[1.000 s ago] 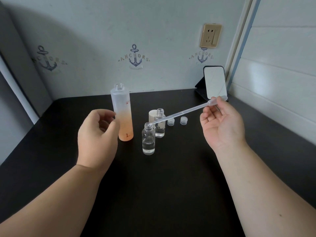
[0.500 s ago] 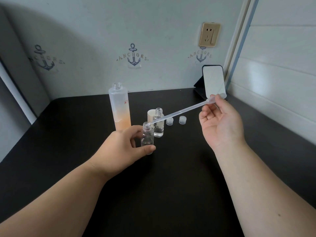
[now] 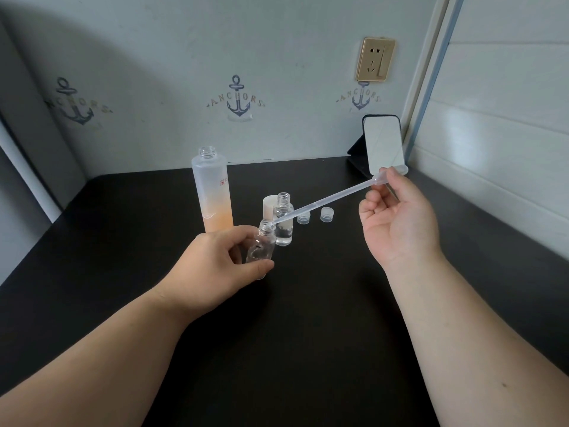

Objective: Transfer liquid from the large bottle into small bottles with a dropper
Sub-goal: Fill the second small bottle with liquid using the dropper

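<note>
The tall frosted large bottle [image 3: 212,192], uncapped and orange toward its base, stands at the centre back of the black table [image 3: 292,334]. My left hand [image 3: 212,272] grips a small clear bottle [image 3: 261,246], tilted slightly right. My right hand [image 3: 400,223] pinches the bulb of a clear plastic dropper [image 3: 326,201], whose tip sits at that bottle's open mouth. A second small bottle [image 3: 283,223] with clear liquid stands just behind, uncapped.
Two small clear caps [image 3: 304,217] [image 3: 327,214] lie right of the bottles, and a white cap [image 3: 270,206] stands behind the second bottle. A small mirror on a black stand [image 3: 383,146] leans at the back right corner. Walls close the table at back and right.
My left hand moved from beside the large bottle to the front small bottle, gripped it and tilted it. The dropper tip stayed at its mouth.
</note>
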The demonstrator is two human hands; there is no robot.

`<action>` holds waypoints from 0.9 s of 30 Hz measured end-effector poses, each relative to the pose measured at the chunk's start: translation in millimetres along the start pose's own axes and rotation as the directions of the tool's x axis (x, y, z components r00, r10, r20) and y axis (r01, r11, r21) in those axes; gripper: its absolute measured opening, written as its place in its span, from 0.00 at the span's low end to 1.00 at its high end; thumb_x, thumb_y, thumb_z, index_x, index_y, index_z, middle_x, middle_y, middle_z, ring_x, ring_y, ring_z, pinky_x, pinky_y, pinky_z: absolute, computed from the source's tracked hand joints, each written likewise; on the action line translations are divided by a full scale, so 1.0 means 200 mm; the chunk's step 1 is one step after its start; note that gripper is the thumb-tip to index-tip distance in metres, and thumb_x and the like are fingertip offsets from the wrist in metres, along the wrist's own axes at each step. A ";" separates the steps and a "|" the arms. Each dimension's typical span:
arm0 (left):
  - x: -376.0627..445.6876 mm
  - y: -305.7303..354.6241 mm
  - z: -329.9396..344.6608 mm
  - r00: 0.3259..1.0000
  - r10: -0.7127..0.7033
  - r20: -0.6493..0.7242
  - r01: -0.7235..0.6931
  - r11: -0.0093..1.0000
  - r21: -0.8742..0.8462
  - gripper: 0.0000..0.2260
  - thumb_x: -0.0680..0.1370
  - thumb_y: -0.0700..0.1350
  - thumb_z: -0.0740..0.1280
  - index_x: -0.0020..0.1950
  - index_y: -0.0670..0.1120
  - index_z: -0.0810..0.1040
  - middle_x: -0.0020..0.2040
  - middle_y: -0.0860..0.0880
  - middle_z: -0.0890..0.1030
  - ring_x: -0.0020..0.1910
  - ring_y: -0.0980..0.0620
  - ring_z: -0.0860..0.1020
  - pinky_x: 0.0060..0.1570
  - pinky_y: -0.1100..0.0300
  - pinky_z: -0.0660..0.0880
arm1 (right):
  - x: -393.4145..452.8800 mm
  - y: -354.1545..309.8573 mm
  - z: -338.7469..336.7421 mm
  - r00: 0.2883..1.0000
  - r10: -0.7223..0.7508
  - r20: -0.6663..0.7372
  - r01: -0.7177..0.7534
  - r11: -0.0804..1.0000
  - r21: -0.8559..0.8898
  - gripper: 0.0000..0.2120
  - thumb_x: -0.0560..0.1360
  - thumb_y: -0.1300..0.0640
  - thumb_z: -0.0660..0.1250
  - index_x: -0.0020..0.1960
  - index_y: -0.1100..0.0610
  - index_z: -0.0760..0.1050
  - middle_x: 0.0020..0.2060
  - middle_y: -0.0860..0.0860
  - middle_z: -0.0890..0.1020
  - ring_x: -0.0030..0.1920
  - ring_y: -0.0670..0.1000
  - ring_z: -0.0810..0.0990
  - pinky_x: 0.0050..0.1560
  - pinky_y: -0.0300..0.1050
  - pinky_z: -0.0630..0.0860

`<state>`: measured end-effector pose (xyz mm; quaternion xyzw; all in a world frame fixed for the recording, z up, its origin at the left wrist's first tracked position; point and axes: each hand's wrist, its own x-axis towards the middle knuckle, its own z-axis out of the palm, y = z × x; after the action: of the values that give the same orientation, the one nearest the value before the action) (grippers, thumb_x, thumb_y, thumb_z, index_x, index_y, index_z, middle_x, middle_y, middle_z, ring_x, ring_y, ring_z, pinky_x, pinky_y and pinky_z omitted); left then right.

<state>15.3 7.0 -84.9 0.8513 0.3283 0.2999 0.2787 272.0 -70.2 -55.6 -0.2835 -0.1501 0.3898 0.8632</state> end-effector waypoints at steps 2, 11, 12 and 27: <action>0.00 0.00 0.00 1.000 0.001 -0.001 -0.001 1.000 -0.009 0.10 0.71 0.54 0.77 0.49 0.65 0.80 0.38 0.64 0.80 0.38 0.59 0.77 0.37 0.72 0.70 | 0.00 0.00 0.00 1.000 0.007 -0.002 -0.007 1.000 -0.002 0.02 0.76 0.61 0.72 0.46 0.60 0.82 0.36 0.51 0.82 0.32 0.47 0.75 0.33 0.37 0.72; 0.01 -0.01 0.00 1.000 0.016 0.007 -0.016 1.000 -0.018 0.14 0.71 0.55 0.76 0.53 0.67 0.77 0.39 0.62 0.80 0.39 0.58 0.78 0.38 0.70 0.72 | 0.00 -0.01 0.00 1.000 0.009 0.011 -0.009 1.000 -0.007 0.08 0.77 0.63 0.69 0.40 0.59 0.83 0.35 0.51 0.82 0.28 0.45 0.72 0.30 0.35 0.69; 0.00 -0.01 0.00 1.000 0.016 0.010 -0.016 1.000 -0.019 0.14 0.71 0.55 0.76 0.53 0.67 0.77 0.39 0.62 0.80 0.39 0.58 0.78 0.38 0.70 0.72 | 0.00 -0.01 0.01 1.000 0.009 0.008 -0.009 1.000 -0.007 0.08 0.77 0.63 0.69 0.40 0.59 0.83 0.35 0.51 0.82 0.28 0.45 0.72 0.30 0.35 0.69; 0.01 -0.02 -0.01 1.000 0.000 0.012 0.000 1.000 -0.007 0.15 0.69 0.60 0.76 0.52 0.67 0.78 0.41 0.61 0.80 0.41 0.58 0.78 0.37 0.70 0.73 | 0.01 -0.01 0.00 1.000 -0.003 -0.018 0.002 1.000 -0.031 0.09 0.77 0.64 0.70 0.38 0.59 0.85 0.34 0.51 0.82 0.29 0.46 0.73 0.30 0.36 0.70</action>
<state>13.8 10.2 -86.0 0.8521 0.3256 0.2959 0.2834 273.1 -69.7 -54.3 -0.3000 -0.1489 0.3839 0.8605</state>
